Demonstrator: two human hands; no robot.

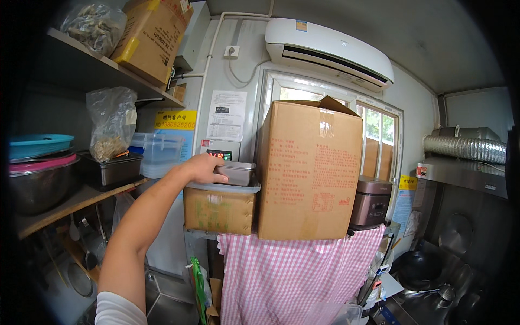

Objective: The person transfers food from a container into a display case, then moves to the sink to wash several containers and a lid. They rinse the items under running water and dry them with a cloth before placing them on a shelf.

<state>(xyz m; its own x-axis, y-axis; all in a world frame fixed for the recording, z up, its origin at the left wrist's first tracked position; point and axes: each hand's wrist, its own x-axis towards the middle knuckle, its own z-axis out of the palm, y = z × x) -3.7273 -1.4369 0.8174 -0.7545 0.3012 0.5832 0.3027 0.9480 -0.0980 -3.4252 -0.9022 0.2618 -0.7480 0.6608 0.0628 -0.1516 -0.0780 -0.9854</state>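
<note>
My left hand point(203, 169) reaches forward to a rectangular stainless steel container point(236, 174). The thumb lies across its front wall and the fingers go over its left end, their tips partly hidden. Under the container is a translucent plastic lid or tray point(248, 187), resting on a low cardboard box point(219, 209). Just behind the fingers, a wall-mounted controller point(230, 148) shows a lit red display. To the right rises a tall cardboard carton point(310, 174) with red print and a raised top flap. My right hand is out of view.
A rice cooker point(371, 203) stands right of the carton, above a pink gingham cloth point(292, 276). Shelves on the left hold a steel bowl point(44, 185), a lidded steel pan point(115, 170) and clear plastic boxes point(161, 152). A wok point(418, 266) sits at lower right; a steel sink point(172, 304) lies below.
</note>
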